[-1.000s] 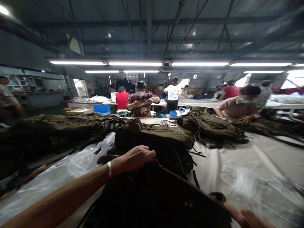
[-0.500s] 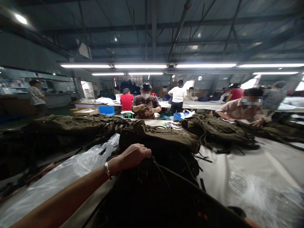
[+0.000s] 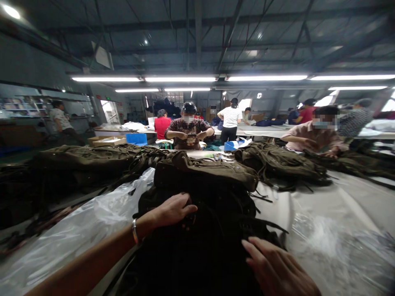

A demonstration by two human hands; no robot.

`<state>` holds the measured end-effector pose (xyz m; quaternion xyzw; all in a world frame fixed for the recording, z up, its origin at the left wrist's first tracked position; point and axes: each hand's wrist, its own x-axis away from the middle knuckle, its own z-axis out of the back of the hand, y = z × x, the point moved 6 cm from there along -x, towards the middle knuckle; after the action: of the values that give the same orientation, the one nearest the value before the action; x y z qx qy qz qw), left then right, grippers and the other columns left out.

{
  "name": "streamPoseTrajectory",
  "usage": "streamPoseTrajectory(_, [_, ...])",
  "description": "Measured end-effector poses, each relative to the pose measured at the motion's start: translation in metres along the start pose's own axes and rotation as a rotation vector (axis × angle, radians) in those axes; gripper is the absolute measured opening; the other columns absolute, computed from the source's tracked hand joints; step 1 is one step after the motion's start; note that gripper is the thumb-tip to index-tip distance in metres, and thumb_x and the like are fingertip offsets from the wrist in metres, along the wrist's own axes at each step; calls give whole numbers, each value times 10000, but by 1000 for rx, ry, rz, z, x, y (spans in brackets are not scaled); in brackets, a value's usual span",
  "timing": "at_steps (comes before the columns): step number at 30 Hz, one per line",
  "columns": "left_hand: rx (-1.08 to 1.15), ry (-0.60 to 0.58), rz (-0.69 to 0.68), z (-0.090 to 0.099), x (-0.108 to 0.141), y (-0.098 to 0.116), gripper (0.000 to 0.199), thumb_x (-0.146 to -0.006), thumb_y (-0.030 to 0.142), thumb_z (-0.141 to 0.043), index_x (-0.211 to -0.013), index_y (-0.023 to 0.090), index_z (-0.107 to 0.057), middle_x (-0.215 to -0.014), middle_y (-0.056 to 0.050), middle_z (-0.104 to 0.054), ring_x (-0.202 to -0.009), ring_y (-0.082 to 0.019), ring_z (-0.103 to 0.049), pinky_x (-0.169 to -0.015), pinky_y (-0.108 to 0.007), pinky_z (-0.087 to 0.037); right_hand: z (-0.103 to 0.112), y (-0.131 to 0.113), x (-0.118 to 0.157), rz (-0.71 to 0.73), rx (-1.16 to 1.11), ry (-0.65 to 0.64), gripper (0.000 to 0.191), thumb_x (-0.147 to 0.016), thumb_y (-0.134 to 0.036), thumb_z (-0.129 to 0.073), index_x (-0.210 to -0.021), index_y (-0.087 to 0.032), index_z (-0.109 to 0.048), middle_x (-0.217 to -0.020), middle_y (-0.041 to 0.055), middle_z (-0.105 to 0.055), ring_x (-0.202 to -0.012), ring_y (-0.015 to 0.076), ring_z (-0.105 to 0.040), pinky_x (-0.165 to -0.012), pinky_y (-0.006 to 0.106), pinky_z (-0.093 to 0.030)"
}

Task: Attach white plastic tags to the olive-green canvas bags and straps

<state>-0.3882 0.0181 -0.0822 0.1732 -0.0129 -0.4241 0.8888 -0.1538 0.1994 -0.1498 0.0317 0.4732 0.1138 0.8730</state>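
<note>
A very dark olive canvas backpack (image 3: 200,259) lies before me, its details mostly lost in shadow. My left hand (image 3: 174,210), with a bracelet on its wrist, is closed at the bag's upper left part, fingers curled into the fabric and thumb pointing right. Exactly what part it grips is hidden in the dark. At the bag's right side, my right hand (image 3: 276,263) rests with fingers stretched out over the fabric, near a dark strap (image 3: 268,223). Just beyond lies another olive backpack (image 3: 210,172).
Clear plastic film (image 3: 92,222) spreads at left, and crumpled plastic (image 3: 327,242) lies on the pale table covering (image 3: 348,197) at right. More olive bags lie at far left (image 3: 83,158) and right (image 3: 277,164). Across the table, co-workers (image 3: 189,129) handle things.
My right hand has come into view from the lower right onto the bag. The bag's raised upper edge has dropped flatter, and my left hand has shifted slightly down.
</note>
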Motion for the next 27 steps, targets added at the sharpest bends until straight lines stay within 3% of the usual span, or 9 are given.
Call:
streamPoseTrajectory(5, [55,-85,11,-5,29,15,167,-887,359,-616,-929,199,-637,-887,4,-682,-816,-179,-626,-675,-256,-427,-53,-17,-76,-326,-277,-132,255,-996,-348,-550,-1196,-193,-579,-1058,71,-685,-948,234,-663,-796,352,-509])
streamPoseTrajectory(9, [9,-3,-50,-3,56,38,91,-887,259,-633,-922,191,-583,-899,4,-649,-806,-171,-587,-691,-273,-407,-80,-28,-96,-353,-349,-317,93,-944,-279,-640,-1005,-215,-611,-956,27,-647,-838,216,-650,-704,328,-478])
streamPoseTrajectory(10, [-14,18,-74,-5,60,43,63,-896,227,-618,-911,189,-569,-899,1,-639,-798,-170,-576,-692,-278,-405,-81,-30,-96,-338,-349,-332,38,-939,-216,-636,-963,-216,-607,-931,17,-639,-807,202,-641,-685,316,-459])
streamPoseTrajectory(13, [-99,70,-153,-13,67,53,68,-904,146,-593,-895,188,-541,-915,-13,-619,-815,-187,-558,-706,-303,-412,-73,-32,-92,-217,-258,-289,130,-907,-91,-629,-901,-215,-592,-842,-6,-622,-756,193,-609,-669,322,-401])
streamPoseTrajectory(19, [-193,155,-356,-26,81,61,142,-928,72,-508,-870,199,-485,-908,-28,-601,-791,-209,-534,-685,-334,-420,-51,-23,-83,254,-44,-243,203,-866,-50,-636,-1014,-187,-607,-785,-16,-622,-674,181,-521,-634,344,-307])
streamPoseTrajectory(23, [-204,157,-401,-27,86,59,147,-950,86,-470,-870,209,-474,-897,-27,-606,-774,-206,-534,-693,-341,-421,-48,-8,-71,260,-44,-254,205,-892,-41,-578,-1044,-175,-609,-783,-7,-623,-684,171,-519,-649,335,-319])
streamPoseTrajectory(27, [-145,94,-321,-23,80,56,139,-940,105,-487,-852,213,-479,-910,-28,-608,-803,-206,-550,-676,-327,-401,-57,-1,-63,202,-20,-300,212,-915,-23,-534,-1042,-170,-620,-781,9,-627,-710,176,-548,-668,328,-362])
